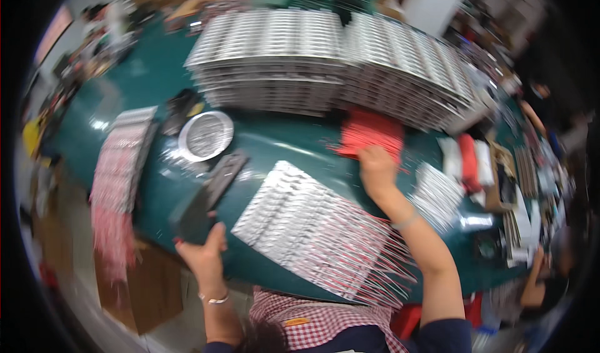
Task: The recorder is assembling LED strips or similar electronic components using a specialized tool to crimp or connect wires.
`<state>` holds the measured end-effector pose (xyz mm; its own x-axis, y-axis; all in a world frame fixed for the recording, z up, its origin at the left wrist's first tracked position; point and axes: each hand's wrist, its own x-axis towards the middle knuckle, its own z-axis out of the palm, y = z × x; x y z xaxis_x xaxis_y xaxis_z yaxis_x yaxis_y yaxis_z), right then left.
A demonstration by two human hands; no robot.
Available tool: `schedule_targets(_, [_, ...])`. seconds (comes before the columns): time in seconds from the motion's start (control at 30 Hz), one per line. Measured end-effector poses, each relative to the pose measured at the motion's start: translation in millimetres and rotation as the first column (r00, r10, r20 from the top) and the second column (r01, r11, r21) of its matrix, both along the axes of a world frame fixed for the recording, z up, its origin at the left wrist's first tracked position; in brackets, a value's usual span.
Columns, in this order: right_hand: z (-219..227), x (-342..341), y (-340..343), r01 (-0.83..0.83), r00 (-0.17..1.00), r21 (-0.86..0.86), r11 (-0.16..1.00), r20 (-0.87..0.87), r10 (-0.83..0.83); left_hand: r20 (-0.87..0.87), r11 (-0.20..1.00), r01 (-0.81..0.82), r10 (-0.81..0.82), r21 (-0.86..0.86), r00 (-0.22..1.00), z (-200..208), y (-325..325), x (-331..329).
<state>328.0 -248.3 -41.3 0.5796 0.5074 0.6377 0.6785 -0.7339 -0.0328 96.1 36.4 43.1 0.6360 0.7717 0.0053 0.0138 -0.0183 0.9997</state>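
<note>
The bundle of red strands [373,131] lies on the table, the fingertips of the right hand [379,169] at its near edge; whether they pinch any, I can't tell from here. Closer to the body, a white ridged sheet [281,206] trails red and pale strands to the right. The left hand [205,259] is at a dark flat piece [195,214], too blurred to say if it's clamped. Beyond that, a round tub [185,142] holds silvery bits. The table [156,59] is glossy green, with stacks of pale trays [269,37] at the back; a cardboard box [156,290] stands below, and another person's arm [534,284] shows far right.
</note>
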Motion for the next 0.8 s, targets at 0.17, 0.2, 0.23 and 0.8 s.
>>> schedule_targets(0.17, [-1.7, -1.0, -42.6, 0.079, 0.996, -0.064, 0.995, -0.041, -0.082, 0.042, 0.987, 0.086, -0.092, 0.132, 0.995, -20.5, -2.6, 6.1])
schedule_targets(0.2, [1.1, 2.8, -62.7, 0.067, 0.994, -0.058, 0.996, -0.083, -0.072, 0.069, 0.982, 0.129, -0.14, 0.139, 0.988, -22.2, -4.9, 12.5])
schedule_targets(0.23, [-15.3, 9.4, -55.5, 0.078, 0.986, -0.08, 0.994, -0.138, -0.089, -0.079, 0.983, 0.162, -0.156, 0.082, 0.985, -22.0, 0.2, -4.9])
schedule_targets(0.8, [32.9, 122.3, -103.5, -0.015, 0.691, -0.069, 0.997, -0.721, -0.04, 0.205, 0.997, 0.081, -0.083, 0.018, 0.975, 4.2, -15.0, -26.7])
